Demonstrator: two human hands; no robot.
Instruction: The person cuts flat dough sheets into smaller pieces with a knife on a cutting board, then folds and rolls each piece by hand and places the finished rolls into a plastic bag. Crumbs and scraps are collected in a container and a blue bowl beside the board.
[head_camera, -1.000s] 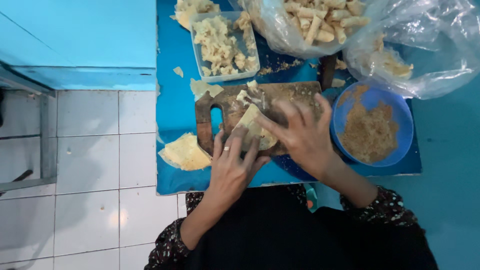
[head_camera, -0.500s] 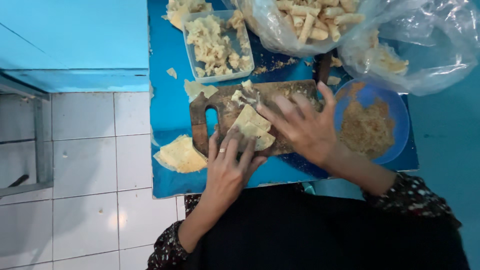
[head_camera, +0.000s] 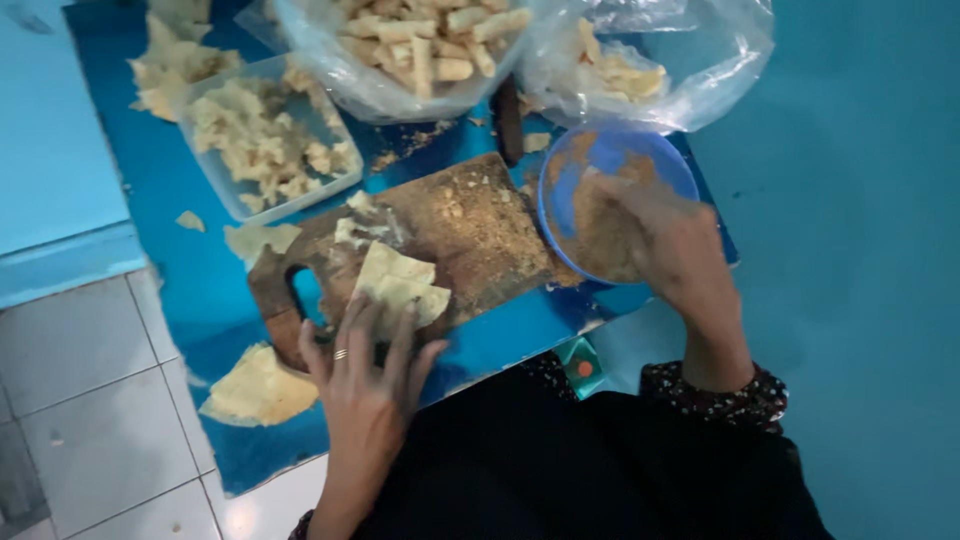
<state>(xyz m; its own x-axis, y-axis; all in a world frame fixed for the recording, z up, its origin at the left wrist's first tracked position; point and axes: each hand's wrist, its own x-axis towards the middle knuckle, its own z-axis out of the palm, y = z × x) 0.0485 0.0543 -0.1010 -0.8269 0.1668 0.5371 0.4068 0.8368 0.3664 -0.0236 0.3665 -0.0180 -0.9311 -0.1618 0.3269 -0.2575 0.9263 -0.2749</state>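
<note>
My left hand (head_camera: 368, 375), with a ring on one finger, lies flat on pale dough sheets (head_camera: 398, 287) at the near edge of a brown wooden cutting board (head_camera: 470, 235). My right hand (head_camera: 668, 245) reaches into a blue bowl (head_camera: 612, 160) of brown crumbly filling, fingers down in the filling; whether it holds any I cannot tell. The board is dusted with brown crumbs.
A clear tray (head_camera: 262, 142) of torn dough pieces stands at the back left. Two clear plastic bags hold rolled pale sticks (head_camera: 425, 40) and scraps (head_camera: 640, 65). A loose dough sheet (head_camera: 258, 388) lies near the blue mat's (head_camera: 180, 260) front edge. White floor tiles (head_camera: 90, 400) lie left.
My right hand has left the dough on the board and moved right into the blue bowl. My left hand stays on the dough sheets. The camera has moved closer.
</note>
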